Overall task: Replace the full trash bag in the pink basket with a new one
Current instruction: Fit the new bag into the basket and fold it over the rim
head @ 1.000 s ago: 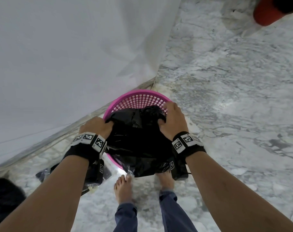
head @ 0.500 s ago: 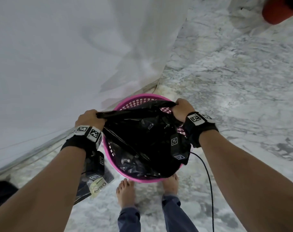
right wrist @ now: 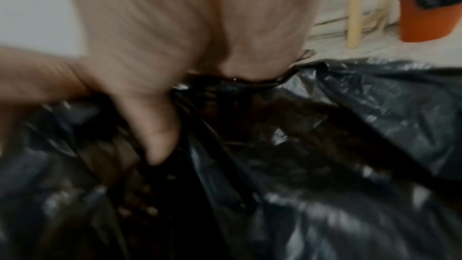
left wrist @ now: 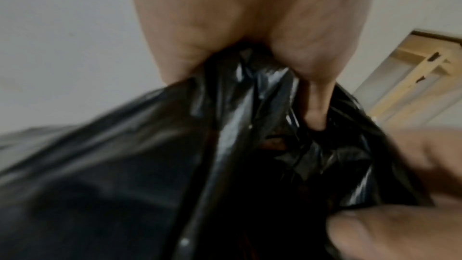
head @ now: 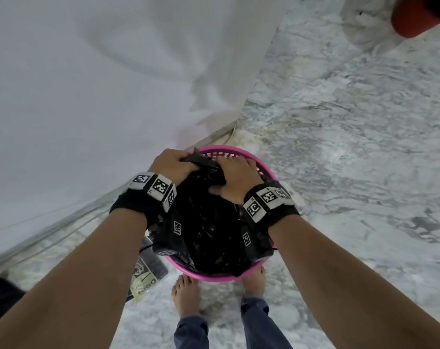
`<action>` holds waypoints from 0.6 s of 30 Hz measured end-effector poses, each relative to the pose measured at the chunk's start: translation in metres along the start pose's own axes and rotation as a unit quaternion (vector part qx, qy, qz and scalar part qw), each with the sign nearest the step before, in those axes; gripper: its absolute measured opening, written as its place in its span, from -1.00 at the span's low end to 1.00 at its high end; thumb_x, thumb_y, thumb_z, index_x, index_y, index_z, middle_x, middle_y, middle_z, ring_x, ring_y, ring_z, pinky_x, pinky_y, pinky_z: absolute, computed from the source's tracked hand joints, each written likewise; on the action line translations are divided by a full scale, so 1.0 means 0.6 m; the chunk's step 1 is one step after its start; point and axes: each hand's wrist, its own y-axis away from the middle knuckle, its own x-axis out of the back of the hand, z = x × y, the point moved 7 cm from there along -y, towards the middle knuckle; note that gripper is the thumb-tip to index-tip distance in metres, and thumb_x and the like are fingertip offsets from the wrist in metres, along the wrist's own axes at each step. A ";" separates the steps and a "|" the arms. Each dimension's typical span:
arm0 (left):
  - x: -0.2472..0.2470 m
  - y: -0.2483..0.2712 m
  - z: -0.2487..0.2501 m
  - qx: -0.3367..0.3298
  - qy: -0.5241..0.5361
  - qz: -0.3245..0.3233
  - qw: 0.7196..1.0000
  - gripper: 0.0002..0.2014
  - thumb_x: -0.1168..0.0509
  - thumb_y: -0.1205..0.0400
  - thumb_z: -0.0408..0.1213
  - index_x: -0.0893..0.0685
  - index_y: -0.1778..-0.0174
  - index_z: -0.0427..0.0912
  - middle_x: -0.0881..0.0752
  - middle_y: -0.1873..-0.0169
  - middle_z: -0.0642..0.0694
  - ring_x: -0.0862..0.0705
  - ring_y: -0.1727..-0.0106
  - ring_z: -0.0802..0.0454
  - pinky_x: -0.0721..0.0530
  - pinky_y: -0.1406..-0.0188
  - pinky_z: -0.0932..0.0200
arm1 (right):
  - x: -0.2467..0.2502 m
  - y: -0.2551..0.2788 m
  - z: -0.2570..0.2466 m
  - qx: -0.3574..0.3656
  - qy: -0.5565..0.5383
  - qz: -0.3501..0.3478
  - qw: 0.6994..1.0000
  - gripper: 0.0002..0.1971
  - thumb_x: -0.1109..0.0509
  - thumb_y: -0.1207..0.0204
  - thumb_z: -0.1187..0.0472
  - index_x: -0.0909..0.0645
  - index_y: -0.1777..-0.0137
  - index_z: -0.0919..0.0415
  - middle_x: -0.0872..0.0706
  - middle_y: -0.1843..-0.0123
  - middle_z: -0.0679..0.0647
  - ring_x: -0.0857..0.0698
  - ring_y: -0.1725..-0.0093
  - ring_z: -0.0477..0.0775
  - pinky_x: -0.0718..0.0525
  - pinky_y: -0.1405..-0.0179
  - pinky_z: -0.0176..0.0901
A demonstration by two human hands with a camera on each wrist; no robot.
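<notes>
A pink mesh basket (head: 241, 155) stands on the marble floor in front of my bare feet. A black trash bag (head: 208, 230) fills it, its mouth gathered over the far rim. My left hand (head: 173, 165) grips the bunched top of the bag (left wrist: 245, 90) in a fist. My right hand (head: 235, 177) lies close beside it, with the thumb and fingers curled into the black plastic (right wrist: 325, 126). Both wrist views are blurred by motion. What lies inside the bag is hidden.
A white curtain (head: 100, 84) hangs at the left, down to the floor track. A packet of bags (head: 148, 275) lies on the floor left of the basket. An orange bin (right wrist: 425, 19) with a black liner stands far right, near wooden legs (right wrist: 355, 7).
Half a second ago my hands held the bag's mouth stretched wide across the basket. They have since come together at the far rim and bunched the opening closed.
</notes>
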 end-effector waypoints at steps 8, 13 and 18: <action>0.088 -0.007 -0.091 0.094 -0.135 0.128 0.978 -0.81 -0.44 -0.44 -0.20 -0.81 0.04 -0.02 -0.81 -0.04 -0.16 -0.72 -0.10 -0.21 -0.66 -0.06 0.10 | 0.004 0.010 0.179 -0.175 -0.356 0.040 0.917 -0.77 -0.60 -0.33 0.38 -0.65 0.15 0.12 -0.61 0.33 0.02 -0.61 0.28 0.05 -0.54 0.31 -0.26; 0.069 -0.015 -0.091 0.093 0.014 0.021 0.995 -0.77 -0.36 -0.60 -0.27 -0.79 -0.12 -0.21 -0.73 -0.24 -0.20 -0.61 -0.37 -0.16 -0.45 -0.44 0.11 | 0.022 0.019 0.207 -0.175 -0.414 0.043 0.892 -0.87 -0.56 -0.35 0.35 -0.78 0.26 0.09 -0.78 0.33 0.02 -0.71 0.24 0.04 -0.63 0.08 -0.16; 0.070 -0.045 -0.087 0.055 0.160 0.039 0.985 -0.87 -0.46 -0.43 -0.38 -0.78 0.42 -0.10 -0.72 0.50 -0.11 -0.66 0.28 -0.13 -0.62 0.12 0.08 | 0.039 0.019 0.208 -0.153 -0.407 0.072 0.898 -0.88 -0.61 -0.40 0.12 -0.80 0.20 0.16 -0.80 0.24 0.03 -0.74 0.18 -0.01 -0.60 0.07 -0.20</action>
